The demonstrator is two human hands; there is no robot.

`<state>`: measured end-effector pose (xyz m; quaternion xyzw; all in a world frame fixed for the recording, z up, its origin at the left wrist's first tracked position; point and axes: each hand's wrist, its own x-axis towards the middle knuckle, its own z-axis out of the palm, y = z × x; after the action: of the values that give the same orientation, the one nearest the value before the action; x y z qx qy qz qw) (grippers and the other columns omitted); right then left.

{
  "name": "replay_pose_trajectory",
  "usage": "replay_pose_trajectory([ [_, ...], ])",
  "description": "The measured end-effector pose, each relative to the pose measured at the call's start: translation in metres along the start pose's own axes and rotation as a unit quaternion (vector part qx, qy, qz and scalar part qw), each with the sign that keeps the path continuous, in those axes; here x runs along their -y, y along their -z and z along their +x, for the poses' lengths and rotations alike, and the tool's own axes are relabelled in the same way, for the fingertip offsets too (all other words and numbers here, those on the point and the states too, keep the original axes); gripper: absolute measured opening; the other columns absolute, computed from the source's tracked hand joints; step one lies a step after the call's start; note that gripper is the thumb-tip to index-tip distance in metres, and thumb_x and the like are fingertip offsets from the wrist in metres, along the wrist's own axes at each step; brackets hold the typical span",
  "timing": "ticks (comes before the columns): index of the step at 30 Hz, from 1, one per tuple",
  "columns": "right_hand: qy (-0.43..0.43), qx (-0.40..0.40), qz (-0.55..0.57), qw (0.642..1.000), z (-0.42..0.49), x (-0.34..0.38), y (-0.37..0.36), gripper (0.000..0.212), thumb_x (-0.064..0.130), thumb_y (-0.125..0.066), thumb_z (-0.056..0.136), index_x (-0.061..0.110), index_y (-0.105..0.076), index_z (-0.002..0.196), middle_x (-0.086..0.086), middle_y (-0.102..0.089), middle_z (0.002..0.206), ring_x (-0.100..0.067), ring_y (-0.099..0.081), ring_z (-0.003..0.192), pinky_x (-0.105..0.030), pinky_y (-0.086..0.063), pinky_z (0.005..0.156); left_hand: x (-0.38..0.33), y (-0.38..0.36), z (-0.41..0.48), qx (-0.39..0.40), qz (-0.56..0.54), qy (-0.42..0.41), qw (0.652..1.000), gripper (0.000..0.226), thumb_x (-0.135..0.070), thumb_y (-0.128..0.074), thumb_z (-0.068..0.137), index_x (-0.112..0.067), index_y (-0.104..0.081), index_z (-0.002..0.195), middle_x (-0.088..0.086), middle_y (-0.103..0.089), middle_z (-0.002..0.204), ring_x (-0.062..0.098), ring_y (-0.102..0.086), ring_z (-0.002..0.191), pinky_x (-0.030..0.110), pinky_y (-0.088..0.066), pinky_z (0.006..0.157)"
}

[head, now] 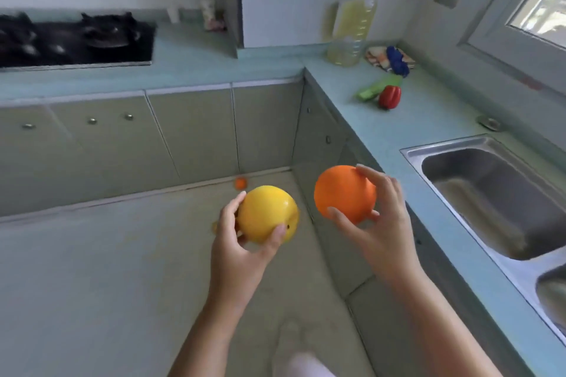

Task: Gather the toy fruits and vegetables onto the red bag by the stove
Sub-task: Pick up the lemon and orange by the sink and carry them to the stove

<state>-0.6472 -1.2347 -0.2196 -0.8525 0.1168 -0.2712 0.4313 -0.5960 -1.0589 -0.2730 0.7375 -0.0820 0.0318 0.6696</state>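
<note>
Two hands are up in the middle of the frame, and each one holds a toy fruit over the floor. The left hand (235, 242) has its fingers and thumb curled around a yellow fruit (266, 213). The right hand (379, 223) grips an orange fruit (343, 193) with its fingertips spread around it. The two fruits are near each other but do not touch. At the right of the frame, higher up, a red toy pepper (389, 96) sits on the blue counter (428, 119), touching a green toy vegetable (378, 87). A big bottle (352, 27) of yellow liquid stands behind them. The stove (73, 40) is at the upper left. A steel sink (490, 193) is at the right edge. A small orange thing (240, 183) lies on the floor by the cupboards; it is too blurry to tell what it is.
</note>
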Motion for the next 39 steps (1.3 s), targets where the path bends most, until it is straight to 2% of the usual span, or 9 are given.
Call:
replay_pose_trajectory([
  [5, 0.032, 0.055, 0.033, 0.997, 0.055, 0.02, -0.072, 0.066, 0.021, -0.081, 0.065, 0.037, -0.044, 0.118, 0.01, -0.04, 0.122, 0.014, -0.039, 0.107, -0.029, -0.048, 0.082, 0.011, 0.046, 0.061, -0.068, -0.002, 0.006, 0.998, 0.063, -0.059, -0.068, 0.052, -0.048, -0.044, 0.11, -0.022, -0.053, 0.114, -0.004, -0.056, 0.098, 0.018, -0.05, 0.078],
  [8, 0.05, 0.065, 0.052, 0.995, 0.1, 0.036, -0.121, 0.066, 0.027, -0.079, 0.064, 0.038, -0.043, 0.118, 0.01, -0.04, 0.122, 0.015, -0.039, 0.106, -0.03, -0.048, 0.082, 0.014, 0.073, 0.112, -0.092, 0.003, 0.002, 0.996, 0.064, -0.058, -0.068, 0.053, -0.045, -0.045, 0.111, -0.021, -0.053, 0.114, -0.007, -0.056, 0.095, 0.014, -0.049, 0.075],
  [14, 0.104, 0.089, 0.118, 0.983, 0.184, 0.082, -0.226, 0.066, 0.021, -0.079, 0.065, 0.034, -0.043, 0.119, 0.004, -0.042, 0.122, 0.016, -0.04, 0.105, -0.019, -0.044, 0.077, 0.015, 0.138, 0.213, -0.129, 0.048, -0.02, 0.99, 0.063, -0.058, -0.069, 0.055, -0.044, -0.046, 0.112, -0.019, -0.052, 0.119, 0.002, -0.056, 0.102, 0.027, -0.051, 0.083],
  [19, 0.124, 0.156, 0.148, 0.969, 0.223, 0.123, -0.314, 0.062, 0.031, -0.072, 0.062, 0.038, -0.043, 0.116, 0.007, -0.042, 0.117, 0.017, -0.042, 0.101, -0.015, -0.044, 0.076, 0.021, 0.205, 0.258, -0.21, 0.05, -0.018, 0.976, 0.064, -0.055, -0.071, 0.055, -0.044, -0.046, 0.113, -0.016, -0.053, 0.119, 0.006, -0.057, 0.103, 0.029, -0.051, 0.083],
  [23, 0.15, 0.216, 0.166, 0.95, 0.233, 0.156, -0.386, 0.064, 0.018, -0.079, 0.067, 0.036, -0.043, 0.116, 0.01, -0.043, 0.113, 0.018, -0.043, 0.099, -0.005, -0.042, 0.074, 0.033, 0.266, 0.277, -0.279, 0.053, -0.007, 0.959, 0.063, -0.055, -0.07, 0.054, -0.044, -0.047, 0.111, -0.019, -0.053, 0.115, 0.002, -0.058, 0.098, 0.026, -0.052, 0.081],
  [28, 0.173, 0.265, 0.174, 0.932, 0.231, 0.206, -0.484, 0.066, 0.015, -0.08, 0.066, 0.037, -0.043, 0.116, 0.02, -0.04, 0.113, 0.016, -0.043, 0.098, -0.006, -0.043, 0.071, 0.053, 0.359, 0.299, -0.336, 0.037, 0.016, 0.941, 0.063, -0.053, -0.071, 0.053, -0.042, -0.047, 0.11, -0.017, -0.053, 0.114, -0.001, -0.058, 0.096, 0.023, -0.051, 0.078],
  [34, 0.18, 0.308, 0.189, 0.915, 0.199, 0.291, -0.609, 0.061, 0.031, -0.071, 0.062, 0.042, -0.042, 0.114, 0.015, -0.043, 0.116, 0.016, -0.041, 0.103, -0.02, -0.045, 0.077, 0.077, 0.499, 0.323, -0.384, 0.023, 0.045, 0.922, 0.063, -0.051, -0.072, 0.052, -0.042, -0.048, 0.109, -0.018, -0.052, 0.115, -0.007, -0.056, 0.094, 0.01, -0.048, 0.069],
  [37, 0.203, 0.336, 0.191, 0.9, 0.186, 0.345, -0.667, 0.062, 0.032, -0.071, 0.062, 0.038, -0.042, 0.117, 0.018, -0.041, 0.117, 0.015, -0.041, 0.103, -0.016, -0.043, 0.077, 0.08, 0.574, 0.332, -0.409, 0.041, 0.044, 0.91, 0.058, -0.039, -0.08, 0.064, -0.044, -0.045, 0.109, -0.021, -0.049, 0.115, -0.01, -0.054, 0.094, 0.007, -0.046, 0.07],
  [39, 0.227, 0.343, 0.195, 0.89, 0.181, 0.378, -0.7, 0.063, 0.032, -0.071, 0.063, 0.038, -0.041, 0.117, 0.02, -0.04, 0.117, 0.015, -0.04, 0.104, -0.013, -0.041, 0.077, 0.083, 0.617, 0.34, -0.428, 0.048, 0.042, 0.902, 0.056, -0.026, -0.078, 0.07, -0.042, -0.043, 0.112, -0.02, -0.048, 0.114, -0.008, -0.053, 0.094, 0.005, -0.046, 0.07],
])
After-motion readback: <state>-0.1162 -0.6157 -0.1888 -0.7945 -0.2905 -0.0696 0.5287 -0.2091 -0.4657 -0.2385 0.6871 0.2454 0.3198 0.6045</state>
